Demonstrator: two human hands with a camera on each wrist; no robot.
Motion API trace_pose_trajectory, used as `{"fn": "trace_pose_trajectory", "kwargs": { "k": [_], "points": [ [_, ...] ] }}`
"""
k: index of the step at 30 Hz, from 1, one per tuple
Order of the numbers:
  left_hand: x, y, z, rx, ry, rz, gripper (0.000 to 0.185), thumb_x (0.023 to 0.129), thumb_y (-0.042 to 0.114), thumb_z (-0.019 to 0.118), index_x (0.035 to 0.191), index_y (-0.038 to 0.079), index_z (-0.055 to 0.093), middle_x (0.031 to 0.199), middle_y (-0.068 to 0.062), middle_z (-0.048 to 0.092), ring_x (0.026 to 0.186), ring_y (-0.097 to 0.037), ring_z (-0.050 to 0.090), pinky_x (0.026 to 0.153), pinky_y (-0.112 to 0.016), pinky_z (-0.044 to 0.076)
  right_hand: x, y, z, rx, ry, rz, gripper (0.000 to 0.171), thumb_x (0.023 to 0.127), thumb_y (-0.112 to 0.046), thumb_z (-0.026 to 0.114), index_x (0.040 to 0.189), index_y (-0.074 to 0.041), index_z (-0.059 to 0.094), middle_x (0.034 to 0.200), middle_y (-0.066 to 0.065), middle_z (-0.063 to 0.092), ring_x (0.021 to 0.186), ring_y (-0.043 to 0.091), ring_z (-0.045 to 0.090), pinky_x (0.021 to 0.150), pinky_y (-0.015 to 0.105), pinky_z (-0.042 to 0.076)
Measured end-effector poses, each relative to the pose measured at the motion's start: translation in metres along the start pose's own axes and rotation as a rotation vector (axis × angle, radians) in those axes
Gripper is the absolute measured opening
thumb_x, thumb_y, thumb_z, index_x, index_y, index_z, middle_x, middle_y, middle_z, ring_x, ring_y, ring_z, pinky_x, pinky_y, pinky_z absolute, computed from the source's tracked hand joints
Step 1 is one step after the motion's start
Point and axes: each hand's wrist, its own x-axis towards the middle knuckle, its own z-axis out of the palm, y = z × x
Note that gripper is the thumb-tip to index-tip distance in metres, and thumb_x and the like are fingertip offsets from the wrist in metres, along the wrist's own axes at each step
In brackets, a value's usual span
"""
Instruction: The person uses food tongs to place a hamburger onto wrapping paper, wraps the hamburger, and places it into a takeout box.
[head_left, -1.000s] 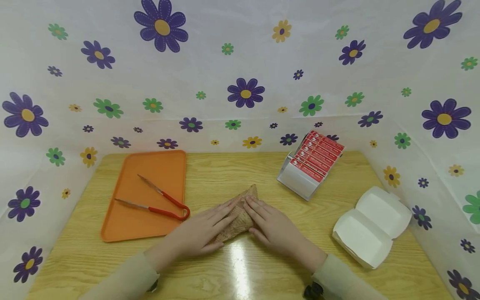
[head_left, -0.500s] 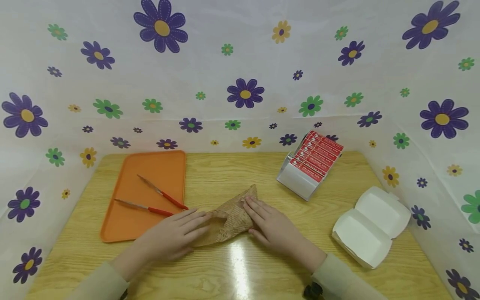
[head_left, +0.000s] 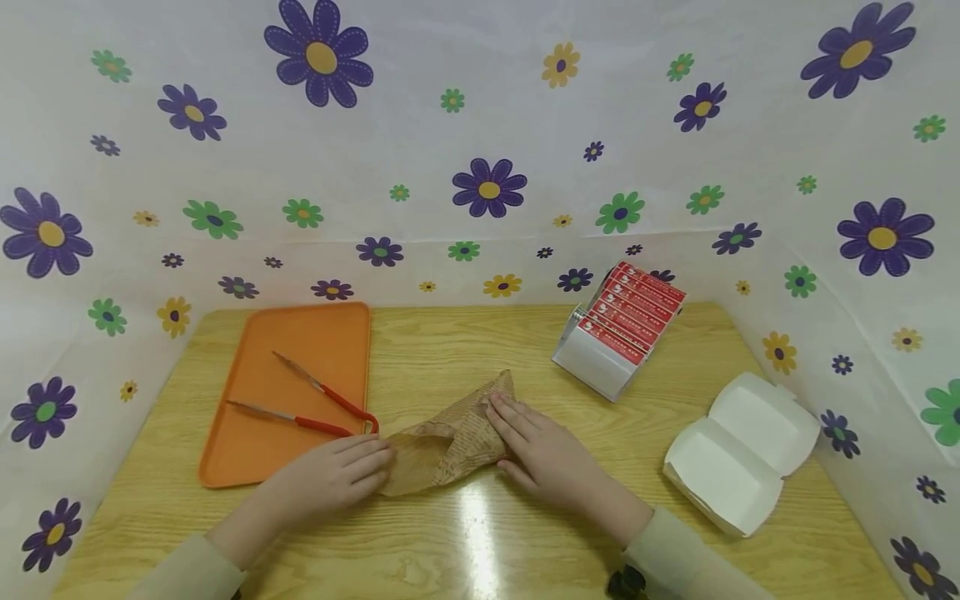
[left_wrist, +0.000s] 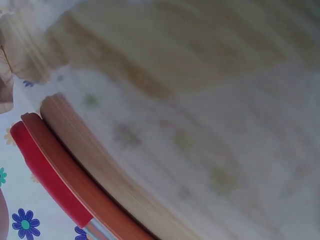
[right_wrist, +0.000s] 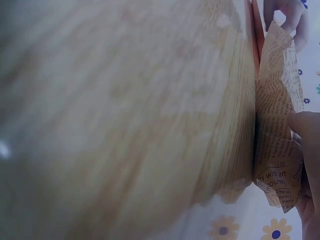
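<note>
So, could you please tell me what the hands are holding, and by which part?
The right hand presses flat on the printed paper wrapper at its right half; the left hand touches its opened left edge. Neither plainly grips it.

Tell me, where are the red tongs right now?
In the head view the red tongs lie on the orange tray at the table's left, just beyond the left hand.

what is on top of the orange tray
A pair of red-handled metal tongs lies on the orange plastic tray. The left hand covers its near right corner.
</note>
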Motion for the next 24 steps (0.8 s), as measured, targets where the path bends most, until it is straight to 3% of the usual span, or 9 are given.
{"fn": "trace_pose_trajectory", "kwargs": {
  "k": [10,16,24],
  "points": [
    [0.016,-0.007,-0.003,-0.01,0.206,-0.055,0.054,0.114,-0.005,0.026,0.102,0.011,0.077,0.111,-0.003,0.081,0.104,-0.019,0.078,0.091,-0.034,0.066,0.0,0.0,0.0,0.001,-0.006,0.009,0.073,0.107,-0.039,0.061,0.164,-0.001,0.036,0.172,0.017,0.035,0.159,0.031,0.038,0.13,0.044,0.036],
    [0.032,-0.014,-0.002,-0.008,0.254,-0.062,0.049,0.113,-0.005,0.033,0.104,0.009,0.079,0.108,-0.005,0.081,0.103,-0.02,0.079,0.09,-0.033,0.066,-0.001,0.0,0.0,-0.006,-0.014,0.013,0.073,0.107,-0.039,0.061,0.164,-0.001,0.035,0.172,0.017,0.034,0.159,0.031,0.038,0.13,0.044,0.036],
    [0.061,-0.022,-0.001,0.002,0.302,-0.124,0.039,0.112,-0.002,0.042,0.109,0.008,0.08,0.109,-0.003,0.081,0.101,-0.016,0.078,0.092,-0.03,0.066,0.0,-0.001,0.001,-0.025,-0.012,-0.002,0.074,0.107,-0.039,0.062,0.164,-0.001,0.035,0.172,0.017,0.034,0.159,0.031,0.037,0.13,0.044,0.036]
  ]
}}
